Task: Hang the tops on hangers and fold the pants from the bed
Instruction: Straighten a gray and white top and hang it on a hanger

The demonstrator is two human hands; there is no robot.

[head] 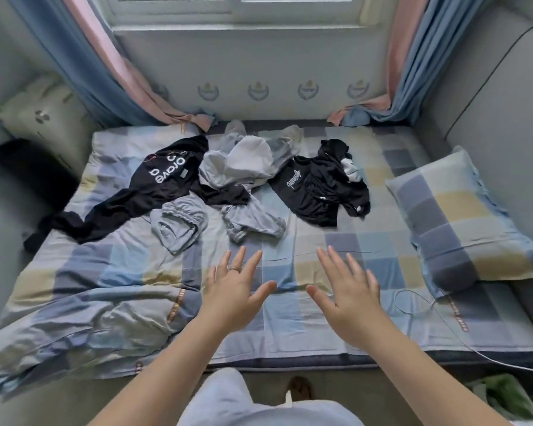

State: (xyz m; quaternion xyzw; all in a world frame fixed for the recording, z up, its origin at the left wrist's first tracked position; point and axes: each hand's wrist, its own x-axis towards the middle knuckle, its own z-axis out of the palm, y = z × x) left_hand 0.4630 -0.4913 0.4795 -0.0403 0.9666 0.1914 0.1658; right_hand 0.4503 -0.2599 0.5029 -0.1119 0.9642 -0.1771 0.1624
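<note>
Clothes (237, 179), checked bed (320, 302), curtained window (237, 7)

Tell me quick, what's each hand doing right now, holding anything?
Left hand: open, fingers spread, holding nothing, above the bed.
Right hand: open, fingers spread, holding nothing.

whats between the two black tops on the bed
In the head view, a heap of grey clothes fills the gap between the lettered black top and the smaller black top, touching the lettered one.
</note>
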